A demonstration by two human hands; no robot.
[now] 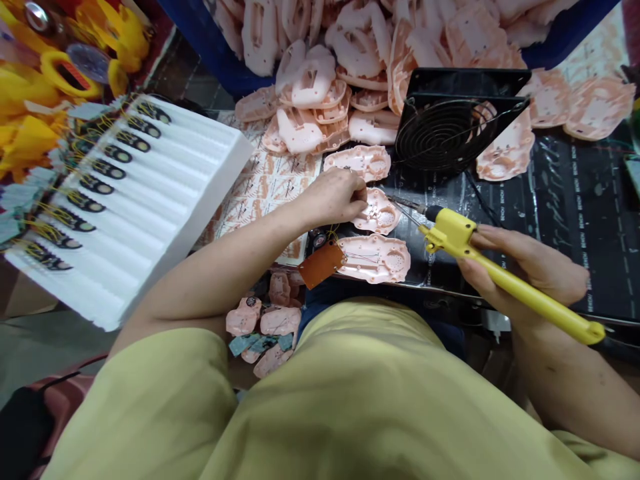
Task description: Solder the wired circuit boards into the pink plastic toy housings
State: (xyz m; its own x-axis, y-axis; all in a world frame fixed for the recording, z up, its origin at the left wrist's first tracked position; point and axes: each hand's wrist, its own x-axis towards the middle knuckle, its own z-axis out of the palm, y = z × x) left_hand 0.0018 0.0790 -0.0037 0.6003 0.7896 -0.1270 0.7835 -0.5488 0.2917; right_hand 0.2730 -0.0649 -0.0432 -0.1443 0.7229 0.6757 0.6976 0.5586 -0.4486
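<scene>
My right hand is wrapped round a yellow soldering iron, whose metal tip points left to the edge of a pink plastic shell. My left hand lies over the left end of that shell with its fingers pinched together; what is between the fingertips is hidden. A second pink shell lies nearer to me, with thin wires inside. At its left end are an orange-brown circuit board and a small round black part with yellow wires. Another shell lies just beyond my left hand.
A black fan stands behind the shells. Beyond it, a blue crate overflows with pink shells. At left, a white foam tray carries a row of wired black parts; yellow plastic parts lie behind. Assembled pink pieces sit below the table edge.
</scene>
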